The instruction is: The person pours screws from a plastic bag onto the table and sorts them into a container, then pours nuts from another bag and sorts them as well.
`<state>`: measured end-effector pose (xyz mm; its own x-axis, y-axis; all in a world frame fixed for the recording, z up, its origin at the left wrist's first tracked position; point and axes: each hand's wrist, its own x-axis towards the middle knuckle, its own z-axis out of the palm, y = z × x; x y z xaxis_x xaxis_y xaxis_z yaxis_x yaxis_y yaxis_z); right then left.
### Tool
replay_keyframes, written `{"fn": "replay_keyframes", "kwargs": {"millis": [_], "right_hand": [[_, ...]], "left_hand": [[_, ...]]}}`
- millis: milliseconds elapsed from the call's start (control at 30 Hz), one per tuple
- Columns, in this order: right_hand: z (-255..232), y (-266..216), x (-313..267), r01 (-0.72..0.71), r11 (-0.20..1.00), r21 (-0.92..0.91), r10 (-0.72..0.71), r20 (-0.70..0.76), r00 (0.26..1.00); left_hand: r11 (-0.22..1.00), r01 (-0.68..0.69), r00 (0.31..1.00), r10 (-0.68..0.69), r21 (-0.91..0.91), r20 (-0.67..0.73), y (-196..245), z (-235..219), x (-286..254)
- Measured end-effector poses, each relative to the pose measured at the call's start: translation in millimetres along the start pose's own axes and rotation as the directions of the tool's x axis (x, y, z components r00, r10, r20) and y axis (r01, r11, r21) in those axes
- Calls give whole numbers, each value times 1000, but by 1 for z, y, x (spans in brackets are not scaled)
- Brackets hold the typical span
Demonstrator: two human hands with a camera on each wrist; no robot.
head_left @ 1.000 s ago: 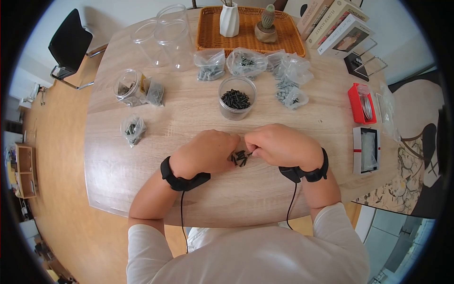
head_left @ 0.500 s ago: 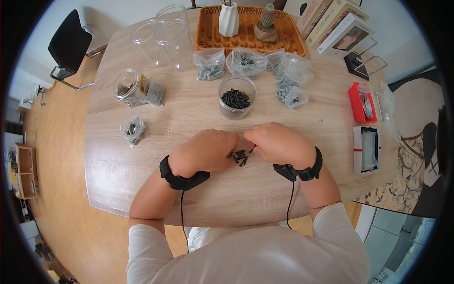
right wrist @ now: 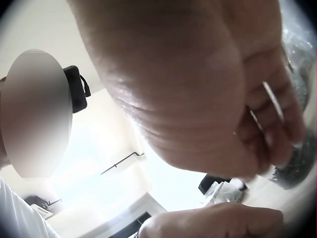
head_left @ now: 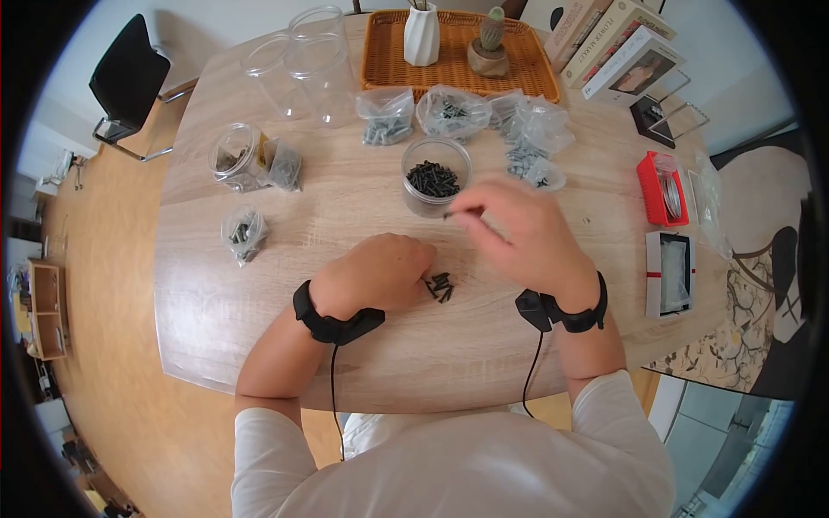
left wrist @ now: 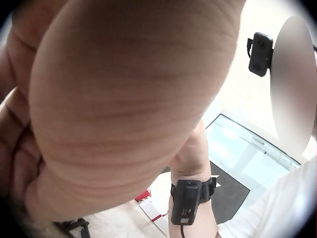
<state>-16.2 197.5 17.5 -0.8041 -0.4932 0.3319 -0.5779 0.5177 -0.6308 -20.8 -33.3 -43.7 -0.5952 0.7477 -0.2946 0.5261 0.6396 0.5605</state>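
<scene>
My right hand is raised near the front of a clear round jar and pinches a small black screw between thumb and finger. Inside the jar lies a heap of black screws. On the tabletop, my left hand rests with its fingers bent under it, beside a small pile of black screws. Its fingertips are hidden in the head view, and I cannot tell whether they hold anything. In the left wrist view the palm fills most of the picture.
Bags of screws line the back of the table, before a wicker tray. Left stand a jar on its side, a small bag and tall clear containers. Right are a red basket and an open box.
My right hand has lifted from the screw pile and moved up and away toward the jar, with a screw between its fingers. The left hand has stayed almost in place.
</scene>
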Motion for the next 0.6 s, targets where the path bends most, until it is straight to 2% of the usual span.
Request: {"fn": "replay_keyframes", "kwargs": {"millis": [33, 67, 133, 167, 233, 333, 367, 433, 467, 533, 567, 600], "right_hand": [[-1, -2, 1, 23, 999, 48, -14, -193, 981], [-1, -1, 2, 24, 999, 49, -14, -192, 981], [-2, 3, 1, 80, 997, 6, -72, -367, 927], [1, 4, 4, 79, 997, 5, -71, -368, 927], [10, 7, 10, 75, 981, -177, -142, -405, 903], [11, 9, 11, 89, 986, -138, -139, -418, 898], [9, 8, 9, 89, 986, -138, -139, -417, 898], [4, 4, 5, 25, 997, 69, 1, -356, 934], [4, 3, 4, 26, 997, 69, 1, -356, 934], [4, 2, 1, -57, 987, 149, 90, -225, 970], [3, 3, 0, -58, 987, 148, 91, -226, 970], [2, 6, -1, -65, 996, 65, 70, -76, 995]], "left_hand": [[1000, 6, 1000, -6, -12, -1, 1, -1, -1], [1000, 8, 1000, -8, -12, -1, 1, -1, -1], [1000, 9, 1000, -9, -18, -9, 0, 0, 0], [1000, 8, 1000, -8, -18, -8, 0, 1, 0], [1000, 19, 1000, -18, -21, 14, -1, 1, 1], [1000, 23, 1000, -22, -16, 22, -1, 1, 1], [1000, 23, 1000, -22, -17, 22, -1, 1, 1], [999, 20, 1000, -19, -29, 17, 0, -1, 0], [999, 20, 1000, -20, -29, 17, -1, 0, 0], [1000, -5, 1000, 5, -11, -5, -3, 2, 0], [1000, -7, 1000, 7, -10, -5, -2, 2, 0], [1000, -7, 1000, 7, -6, 7, -2, 1, 0]]}}
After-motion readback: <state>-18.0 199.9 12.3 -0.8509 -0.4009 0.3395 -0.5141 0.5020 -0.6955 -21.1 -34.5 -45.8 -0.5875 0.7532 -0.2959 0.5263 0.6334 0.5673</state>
